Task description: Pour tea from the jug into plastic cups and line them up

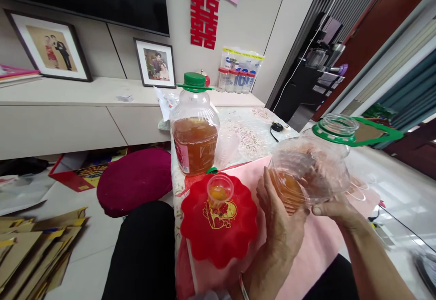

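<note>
Between my two hands is a clear plastic jug (311,168), tilted, with its uncapped mouth toward the upper right and a green carrying handle at its neck. A little amber liquid (288,188) lies in its lower left end. My left hand (277,220) is wrapped round the jug's left end. My right hand (335,213) grips it from below, thumb toward the left thumb. Left of them, a small clear cup (220,188) with yellow-orange liquid stands on a red scalloped plate (194,232). Behind the plate stands a capped jug (195,143), over half filled with amber liquid.
A green cap (211,170) lies beside the capped jug. A black tape measure (277,127) rests on the floral tablecloth (252,138), and a pink sheet (320,250) lies under the hands. A purple stool (136,179) and folded cardboard (37,254) are at left.
</note>
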A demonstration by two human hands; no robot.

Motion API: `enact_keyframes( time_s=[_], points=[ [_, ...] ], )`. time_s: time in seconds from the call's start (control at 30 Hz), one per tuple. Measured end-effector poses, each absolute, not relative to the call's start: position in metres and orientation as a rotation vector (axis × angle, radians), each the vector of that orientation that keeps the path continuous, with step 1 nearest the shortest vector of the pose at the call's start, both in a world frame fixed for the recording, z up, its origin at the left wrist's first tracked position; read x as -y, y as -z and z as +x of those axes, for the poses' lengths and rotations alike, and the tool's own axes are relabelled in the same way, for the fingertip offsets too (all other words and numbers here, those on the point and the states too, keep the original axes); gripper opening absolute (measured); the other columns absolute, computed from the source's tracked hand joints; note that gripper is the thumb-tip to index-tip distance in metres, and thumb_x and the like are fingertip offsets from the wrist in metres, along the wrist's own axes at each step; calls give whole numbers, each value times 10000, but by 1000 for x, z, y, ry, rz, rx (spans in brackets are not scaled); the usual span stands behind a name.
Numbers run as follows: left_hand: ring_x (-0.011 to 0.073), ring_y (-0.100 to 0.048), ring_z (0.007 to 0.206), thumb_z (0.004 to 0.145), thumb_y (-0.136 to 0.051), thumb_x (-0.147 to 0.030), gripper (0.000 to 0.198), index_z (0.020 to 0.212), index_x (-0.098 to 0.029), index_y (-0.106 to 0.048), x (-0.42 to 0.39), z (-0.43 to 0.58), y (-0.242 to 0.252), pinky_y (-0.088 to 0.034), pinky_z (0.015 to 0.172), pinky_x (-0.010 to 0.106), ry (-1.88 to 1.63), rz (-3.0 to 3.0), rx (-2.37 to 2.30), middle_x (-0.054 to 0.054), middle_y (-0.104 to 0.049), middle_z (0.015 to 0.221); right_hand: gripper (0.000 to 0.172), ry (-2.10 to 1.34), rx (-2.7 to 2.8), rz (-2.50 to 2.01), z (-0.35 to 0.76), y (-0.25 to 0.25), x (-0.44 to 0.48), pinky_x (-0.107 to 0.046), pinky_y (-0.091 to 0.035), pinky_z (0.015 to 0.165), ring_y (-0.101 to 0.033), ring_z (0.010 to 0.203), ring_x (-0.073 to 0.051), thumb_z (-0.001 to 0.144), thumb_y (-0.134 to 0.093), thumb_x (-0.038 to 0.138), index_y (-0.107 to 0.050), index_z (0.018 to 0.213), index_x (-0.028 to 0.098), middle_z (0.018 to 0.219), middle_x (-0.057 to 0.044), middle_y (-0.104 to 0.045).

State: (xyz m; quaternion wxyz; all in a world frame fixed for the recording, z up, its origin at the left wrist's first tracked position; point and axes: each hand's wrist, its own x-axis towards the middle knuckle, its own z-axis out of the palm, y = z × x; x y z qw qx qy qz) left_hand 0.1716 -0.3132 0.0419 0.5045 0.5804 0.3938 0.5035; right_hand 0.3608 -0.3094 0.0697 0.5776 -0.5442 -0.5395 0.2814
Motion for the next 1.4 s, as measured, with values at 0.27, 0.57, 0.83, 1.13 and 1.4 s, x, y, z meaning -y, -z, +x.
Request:
enact_keyframes(
  time_s=[0.27, 0.57, 0.83, 1.13, 1.4],
  points=[
    [328, -272, 1615, 816, -732, -125, 1015, 1684, -227, -218, 308, 178, -27, -329, 1351, 527, -1291, 1366, -1054, 163, -224, 1719, 901, -857, 1268, -1277, 357, -56, 295, -660, -558, 1040, -646, 1290, -467, 460, -991, 436, -686, 1307, 398, 1317, -87, -761],
    [302, -213, 1636, 753, -699, 10, 1081, 1664, -232, -170, 304, 183, -38, -295, 1364, 482, -1209, 1216, -1090, 173, -176, 1720, 867, -922, 1242, -1267, 355, -46, 286, -653, -566, 1026, -668, 1260, -472, 500, -960, 486, -697, 1318, 371, 1278, -95, -786],
    [296, -322, 1585, 694, -732, 19, 1080, 1618, -239, -237, 300, 187, -36, -392, 1318, 439, -1235, 1135, -1063, 161, -248, 1663, 663, -810, 1172, -1273, 316, -46, 340, -632, -487, 1141, -549, 1433, -436, 654, -871, 471, -696, 1292, 428, 1414, -48, -720],
    [273, -327, 1573, 739, -745, -54, 1026, 1608, -238, -231, 299, 184, -32, -348, 1340, 474, -1225, 1232, -1124, 143, -263, 1656, 763, -752, 1139, -1242, 284, -46, 384, -604, -312, 1292, -432, 1531, -417, 706, -876, 432, -601, 1417, 472, 1421, -33, -704],
    [370, -364, 1559, 813, -792, -244, 949, 1618, -278, -290, 299, 181, -16, -344, 1341, 551, -1263, 1487, -1274, 147, -338, 1663, 788, -931, 1202, -1076, 309, -68, 321, -614, -374, 1236, -505, 1473, -364, 782, -821, 585, -552, 1491, 374, 1506, -44, -648]
  ],
)
